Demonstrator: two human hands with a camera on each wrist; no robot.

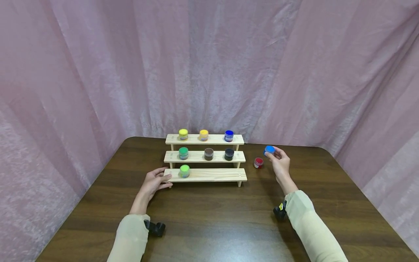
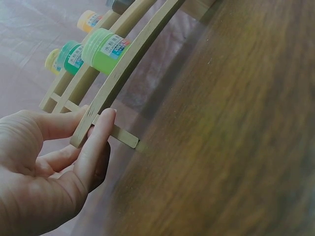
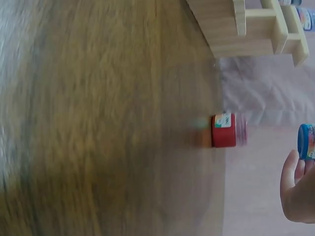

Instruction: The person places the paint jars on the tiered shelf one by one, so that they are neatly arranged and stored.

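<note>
My left hand [image 1: 153, 185] grips the left end of the lowest step of a three-tier wooden display rack [image 1: 216, 175]; in the left wrist view thumb and fingers close around the board's end. Nearest to it on that step stands a light green paint jar [image 2: 106, 51]. To the right of the rack, my right hand [image 1: 280, 166] pinches a light blue paint jar [image 1: 269, 149] above the table. Only part of that hand shows at the right wrist view's edge. A red paint jar [image 3: 224, 131] stands upright on the table between the rack and the right hand.
On the top step are yellow [image 1: 183, 135], orange-yellow [image 1: 204, 135] and dark blue [image 1: 229, 136] jars. Green [image 1: 183, 153], brown [image 1: 208, 154] and black [image 1: 229, 154] jars stand on the middle step. A pink curtain [image 1: 229, 72] hangs behind the brown wooden table [image 1: 209, 218].
</note>
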